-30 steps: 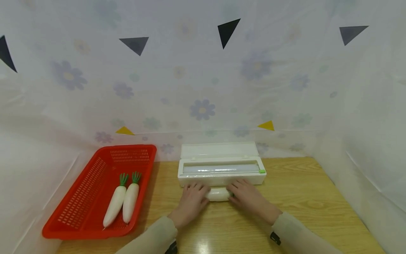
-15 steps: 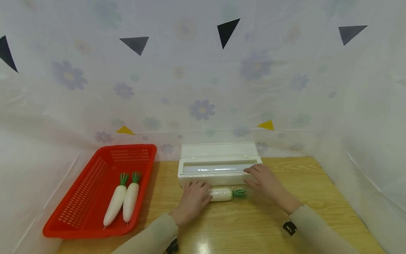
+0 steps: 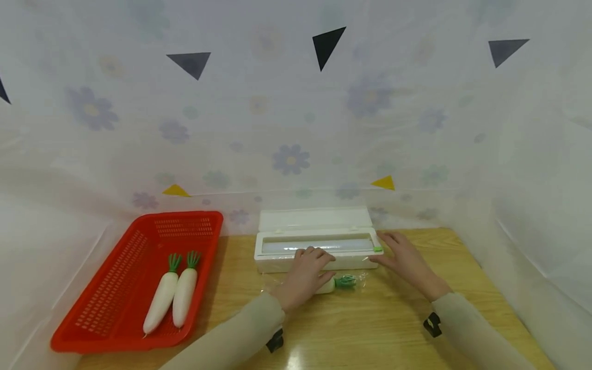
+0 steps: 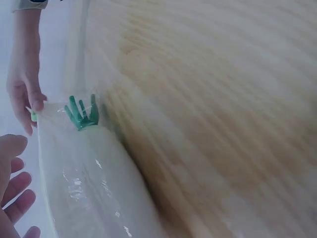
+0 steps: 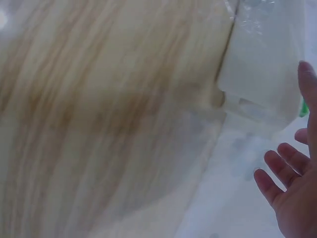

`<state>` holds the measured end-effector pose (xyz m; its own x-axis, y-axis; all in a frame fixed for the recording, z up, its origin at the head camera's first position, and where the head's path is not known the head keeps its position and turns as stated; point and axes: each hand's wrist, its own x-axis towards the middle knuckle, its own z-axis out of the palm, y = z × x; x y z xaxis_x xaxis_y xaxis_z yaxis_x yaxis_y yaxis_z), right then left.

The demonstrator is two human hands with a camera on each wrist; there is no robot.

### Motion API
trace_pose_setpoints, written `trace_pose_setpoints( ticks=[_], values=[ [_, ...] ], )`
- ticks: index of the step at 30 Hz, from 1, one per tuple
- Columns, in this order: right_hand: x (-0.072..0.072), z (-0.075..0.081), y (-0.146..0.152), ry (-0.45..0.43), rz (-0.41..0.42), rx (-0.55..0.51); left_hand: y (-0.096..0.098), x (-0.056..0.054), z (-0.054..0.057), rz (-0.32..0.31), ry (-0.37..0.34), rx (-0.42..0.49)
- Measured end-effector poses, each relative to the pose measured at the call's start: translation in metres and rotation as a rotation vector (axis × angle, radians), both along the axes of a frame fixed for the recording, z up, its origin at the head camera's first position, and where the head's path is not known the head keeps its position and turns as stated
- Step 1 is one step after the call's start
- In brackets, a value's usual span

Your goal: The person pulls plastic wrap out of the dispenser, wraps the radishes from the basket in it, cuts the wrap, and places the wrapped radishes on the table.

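Observation:
A white radish (image 3: 328, 287) with green leaf stubs (image 3: 346, 281) lies on the table, with clear plastic film around it. My left hand (image 3: 302, 277) is over it in the head view, hiding its left part; in the left wrist view the fingers (image 4: 21, 198) are loosely bent, apart from the radish. Just behind stands a white cling film box (image 3: 319, 264), lid up, holding a film roll (image 3: 319, 245). At the box's right end is my right hand (image 3: 409, 263), fingers spread and thumb near the green slider (image 3: 377, 249). Whether the thumb touches the box is unclear.
On the left sits a red basket (image 3: 111, 343) with two white radishes (image 3: 160, 303) inside. A patterned white sheet (image 3: 289, 128) hangs behind and along both sides of the wooden table (image 3: 416, 318).
My right hand has left the radish, uncovering its green leaves, and moved to the box's right end. My left hand has shifted right over the radish. The view has turned slightly.

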<state>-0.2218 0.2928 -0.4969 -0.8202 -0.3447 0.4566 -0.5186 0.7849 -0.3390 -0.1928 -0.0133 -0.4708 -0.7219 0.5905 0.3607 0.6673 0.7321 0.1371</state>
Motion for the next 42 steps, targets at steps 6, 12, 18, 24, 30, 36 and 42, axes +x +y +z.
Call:
trace_pose_setpoints(
  ticks=[6,12,18,24,30,36,42],
  values=[
    [-0.006,-0.017,0.002,-0.109,-0.017,-0.021,0.033,-0.016,0.004,-0.013,-0.062,-0.03],
    [-0.008,-0.024,0.002,-0.119,-0.039,-0.05,0.062,-0.031,0.009,0.005,-0.12,0.006],
    [-0.01,-0.033,0.001,-0.106,-0.037,-0.101,0.085,-0.044,0.007,0.06,-0.176,0.067],
    [-0.005,-0.032,0.0,-0.069,-0.029,-0.112,0.104,-0.045,0.01,0.088,-0.228,0.056],
    [-0.004,-0.032,0.001,-0.062,-0.042,-0.112,0.115,-0.046,0.008,0.09,-0.269,0.069],
    [-0.006,-0.035,0.001,-0.079,-0.047,-0.139,0.118,-0.049,0.005,0.101,-0.277,0.111],
    [-0.005,-0.035,0.001,-0.038,-0.035,-0.136,0.121,-0.054,0.0,0.074,-0.293,0.138]
  ],
)
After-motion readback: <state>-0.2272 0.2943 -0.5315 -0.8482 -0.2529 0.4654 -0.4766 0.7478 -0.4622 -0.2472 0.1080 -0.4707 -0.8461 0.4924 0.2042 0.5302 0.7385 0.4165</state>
